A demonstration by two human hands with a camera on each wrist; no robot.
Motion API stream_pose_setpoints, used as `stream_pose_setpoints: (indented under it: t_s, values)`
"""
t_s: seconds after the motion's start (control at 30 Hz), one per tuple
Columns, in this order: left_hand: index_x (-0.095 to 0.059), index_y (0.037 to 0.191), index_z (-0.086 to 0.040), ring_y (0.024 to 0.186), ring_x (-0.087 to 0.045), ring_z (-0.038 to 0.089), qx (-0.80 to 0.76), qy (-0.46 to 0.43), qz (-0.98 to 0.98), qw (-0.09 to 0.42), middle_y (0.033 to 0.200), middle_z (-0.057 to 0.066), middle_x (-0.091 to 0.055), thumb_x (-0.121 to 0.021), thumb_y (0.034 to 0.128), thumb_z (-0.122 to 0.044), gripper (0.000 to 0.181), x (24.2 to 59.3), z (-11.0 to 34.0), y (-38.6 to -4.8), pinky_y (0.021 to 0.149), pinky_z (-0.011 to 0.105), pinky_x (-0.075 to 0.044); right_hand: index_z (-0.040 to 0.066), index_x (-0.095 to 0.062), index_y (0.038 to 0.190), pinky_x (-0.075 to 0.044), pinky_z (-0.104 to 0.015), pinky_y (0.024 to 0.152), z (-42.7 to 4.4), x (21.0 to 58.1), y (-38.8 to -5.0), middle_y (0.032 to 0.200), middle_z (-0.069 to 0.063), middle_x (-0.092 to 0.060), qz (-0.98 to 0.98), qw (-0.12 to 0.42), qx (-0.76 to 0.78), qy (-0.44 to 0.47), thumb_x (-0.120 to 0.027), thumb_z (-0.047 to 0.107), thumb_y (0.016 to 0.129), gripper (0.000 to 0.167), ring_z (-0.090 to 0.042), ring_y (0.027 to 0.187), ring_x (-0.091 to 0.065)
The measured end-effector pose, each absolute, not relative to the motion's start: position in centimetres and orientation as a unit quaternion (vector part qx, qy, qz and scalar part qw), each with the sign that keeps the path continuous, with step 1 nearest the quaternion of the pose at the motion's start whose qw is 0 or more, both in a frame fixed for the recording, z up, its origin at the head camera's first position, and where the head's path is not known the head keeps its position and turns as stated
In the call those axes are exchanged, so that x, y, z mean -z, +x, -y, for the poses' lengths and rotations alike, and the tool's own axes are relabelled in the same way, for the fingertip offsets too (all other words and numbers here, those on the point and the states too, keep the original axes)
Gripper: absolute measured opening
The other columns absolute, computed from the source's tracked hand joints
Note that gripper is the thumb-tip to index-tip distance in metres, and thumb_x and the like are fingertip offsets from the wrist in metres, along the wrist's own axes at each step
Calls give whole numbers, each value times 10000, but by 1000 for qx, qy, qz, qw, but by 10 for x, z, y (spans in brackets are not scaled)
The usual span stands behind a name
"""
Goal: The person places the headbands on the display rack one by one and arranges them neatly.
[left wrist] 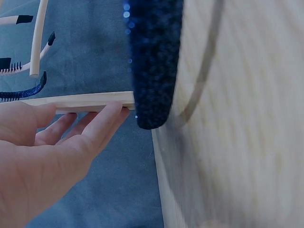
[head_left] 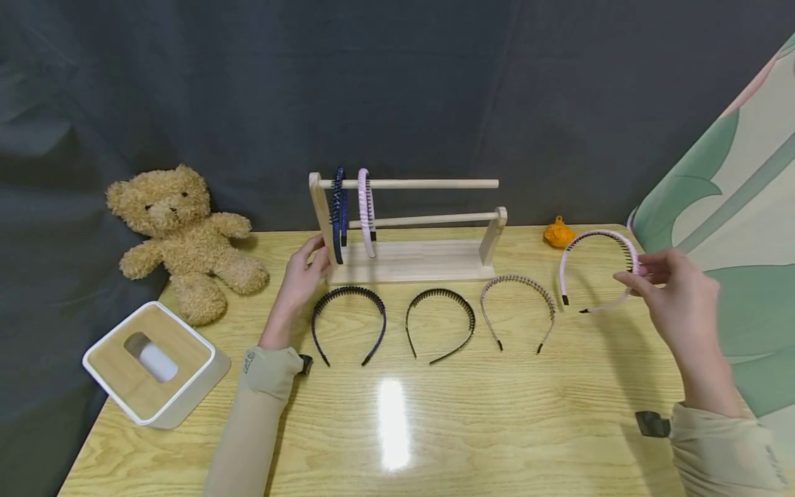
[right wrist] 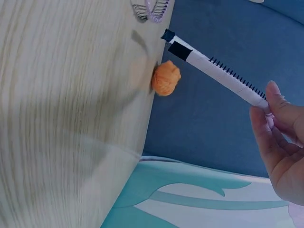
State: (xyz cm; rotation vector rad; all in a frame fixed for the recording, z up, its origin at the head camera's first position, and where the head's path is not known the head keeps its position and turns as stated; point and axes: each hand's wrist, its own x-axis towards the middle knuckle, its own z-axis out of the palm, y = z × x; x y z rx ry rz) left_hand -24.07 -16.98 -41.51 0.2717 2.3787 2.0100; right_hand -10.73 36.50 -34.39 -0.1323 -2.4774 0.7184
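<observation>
My left hand [head_left: 303, 273] rests its fairly straight fingers [left wrist: 97, 126] against the left end of a wooden rack [head_left: 410, 261]. On the rack's top rod hang a dark blue glittery headband [head_left: 337, 214] and a pink one [head_left: 364, 214]. My right hand [head_left: 680, 297] pinches a pale pink toothed headband [right wrist: 223, 76] between thumb and fingers, raised above the table's right side. A row of headbands lies on the table: a dark blue one [head_left: 349, 290], a black one [head_left: 470, 321] and a pale beaded one [head_left: 518, 279].
An orange ornament [head_left: 559, 235] sits at the table's back edge, right of the rack. At left are a teddy bear [head_left: 192, 241] and a white tissue box [head_left: 195, 393] with a wooden lid. A dark curtain [head_left: 404, 90] hangs behind, and a leaf-patterned surface [head_left: 745, 207] stands at right.
</observation>
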Motion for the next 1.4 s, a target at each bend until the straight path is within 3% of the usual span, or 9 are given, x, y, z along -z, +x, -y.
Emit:
stream_pose_setpoints:
  t_s: [0.13,0.33,0.4,0.5,0.6,0.7,0.93,1.4]
  values:
    - [-406,1607,63,1371,-538,479,-644,85,-761,7,1531,300,-455,-393,1174,-93,459,416,170,-241,1174,462,-500,-98,-693,1145,-320,-11,637,-360,343,-110,832,447,-440,922,282,-262,-46,-892,-54,846,362,333,743,-411]
    - [-402,1610,58,1370,-538,484,-644,85,-760,11,1543,294,-447,-390,1177,-105,463,414,170,-240,1171,467,-502,-88,-705,1149,-325,-15,658,-353,340,-110,859,204,-597,922,287,-254,-53,-890,-39,859,348,337,746,-404]
    - [-387,1619,55,1383,-528,484,-643,84,-761,15,1562,292,-433,-390,1178,-107,470,414,170,-239,1178,463,-495,-86,-709,1142,-326,-25,687,-349,339,-111,848,235,-590,920,292,-257,-53,-891,-45,854,343,337,744,-407]
    - [-371,1629,46,1398,-516,480,-643,82,-761,19,1582,286,-413,-387,1179,-110,477,413,170,-239,1186,450,-487,-86,-711,1140,-330,-32,719,-344,338,-111,837,408,-475,914,299,-269,-55,-886,-50,857,334,336,743,-418]
    - [-371,1631,41,1401,-514,476,-643,81,-761,22,1588,282,-409,-386,1180,-113,478,413,170,-239,1185,445,-489,-95,-714,1140,-341,23,721,-338,336,-111,831,473,-458,905,311,-284,-54,-881,-56,861,327,330,745,-444]
    - [-376,1627,46,1399,-516,475,-646,82,-759,21,1583,286,-412,-388,1179,-109,475,413,170,-239,1190,455,-484,-110,-719,1133,-389,71,694,-332,334,-112,845,471,-496,893,327,-306,-47,-876,-79,855,321,308,748,-482]
    - [-397,1610,64,1374,-537,478,-653,89,-752,10,1548,305,-430,-405,1172,-96,466,415,170,-240,1173,445,-503,-131,-726,1081,-480,47,721,-319,329,-116,881,395,-588,865,350,-359,-19,-866,-130,835,283,207,759,-570]
    - [-399,1614,52,1392,-524,463,-657,81,-750,20,1559,283,-434,-396,1176,-94,462,415,171,-241,1190,430,-487,-137,-700,1064,-511,22,749,-299,319,-120,953,374,-615,854,356,-377,-22,-864,-99,857,267,141,794,-608]
